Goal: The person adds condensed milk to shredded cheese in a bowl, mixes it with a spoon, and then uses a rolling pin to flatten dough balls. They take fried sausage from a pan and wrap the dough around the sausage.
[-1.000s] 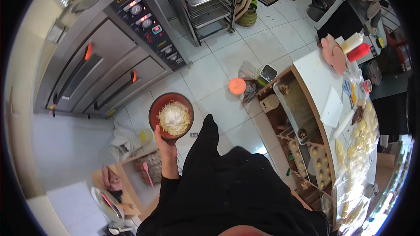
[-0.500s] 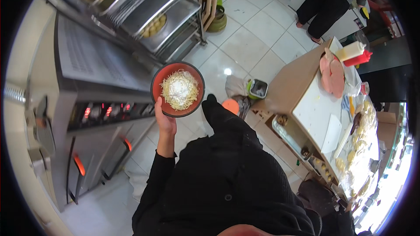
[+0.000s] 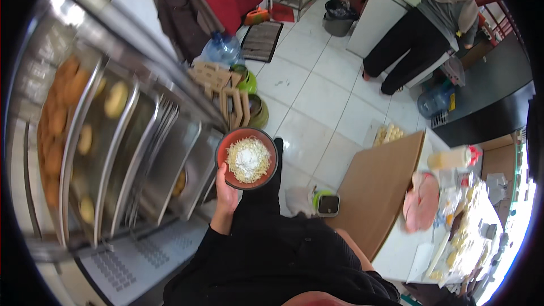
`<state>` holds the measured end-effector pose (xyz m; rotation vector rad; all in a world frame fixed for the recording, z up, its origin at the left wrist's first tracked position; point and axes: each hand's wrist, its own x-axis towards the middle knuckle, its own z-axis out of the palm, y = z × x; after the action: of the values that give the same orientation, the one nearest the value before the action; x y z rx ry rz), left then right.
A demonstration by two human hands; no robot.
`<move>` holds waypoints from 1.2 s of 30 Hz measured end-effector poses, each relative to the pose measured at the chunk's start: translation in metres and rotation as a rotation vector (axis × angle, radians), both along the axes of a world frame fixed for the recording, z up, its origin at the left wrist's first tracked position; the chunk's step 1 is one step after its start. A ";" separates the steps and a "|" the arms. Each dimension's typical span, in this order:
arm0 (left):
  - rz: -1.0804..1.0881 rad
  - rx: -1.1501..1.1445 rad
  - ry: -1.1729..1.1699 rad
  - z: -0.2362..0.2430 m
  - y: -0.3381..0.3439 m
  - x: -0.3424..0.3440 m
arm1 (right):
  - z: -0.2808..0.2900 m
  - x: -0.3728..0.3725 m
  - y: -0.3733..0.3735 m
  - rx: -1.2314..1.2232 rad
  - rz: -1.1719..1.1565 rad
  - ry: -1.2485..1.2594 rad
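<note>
Bowl, red inside and dark-rimmed, sits near the middle of the frame, just above and right of the left hand, which grips its lower-left edge, thumb over the rim. Pale shreds topped with white powder lie inside.

A red bowl, upright in the left hand, holds white-powdered pale shreds.

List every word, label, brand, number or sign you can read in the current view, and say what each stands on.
None can be read.
Bowl in the left hand: no lettering shows.
Cream squeeze bottle: any marking is too blurred to read.
Yellow patch by the blue jug at right: too small to read.
</note>
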<state>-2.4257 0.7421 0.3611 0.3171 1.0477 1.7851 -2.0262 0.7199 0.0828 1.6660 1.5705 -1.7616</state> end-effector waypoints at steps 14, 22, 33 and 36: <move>-0.132 -0.017 -0.024 0.087 0.528 -0.083 | 0.055 0.008 0.354 0.035 -0.508 -0.184; 0.096 -0.051 -0.076 0.100 0.746 -0.138 | 0.019 0.002 0.554 -0.032 -0.086 -0.320; 0.625 -0.061 -0.054 0.117 0.929 -0.251 | 0.264 -0.163 1.248 1.077 -0.018 -0.078; 0.757 -0.091 0.006 0.121 1.001 -0.280 | 0.384 -0.275 1.351 0.946 -0.106 0.279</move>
<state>-2.7060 1.7433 0.4821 -0.1636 1.3584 2.3812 -2.3016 2.0713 0.4666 1.9122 2.7789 -1.3970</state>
